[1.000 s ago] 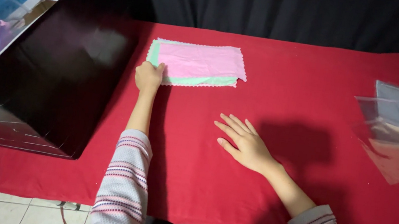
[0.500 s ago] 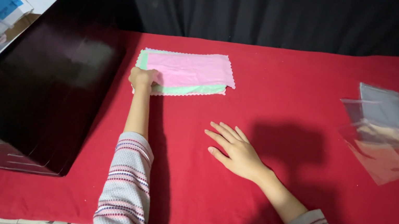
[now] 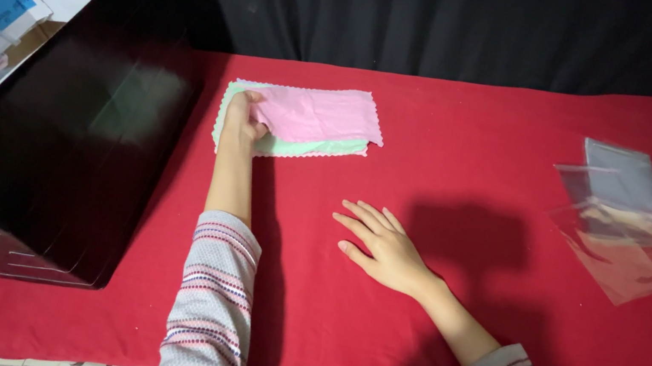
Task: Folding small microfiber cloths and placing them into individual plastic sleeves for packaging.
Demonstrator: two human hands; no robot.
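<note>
Pink cloth (image 3: 323, 114) corner pinched by left hand (image 3: 243, 117); right hand (image 3: 385, 248) flat, apart.

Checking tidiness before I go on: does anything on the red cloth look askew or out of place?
Only small things. The pink cloth lies slightly skewed on the green cloth, its left corner bunched in the left hand. The clear bags at right are fanned unevenly. The right hand rests flat. Nothing is spilled or damaged.
</note>
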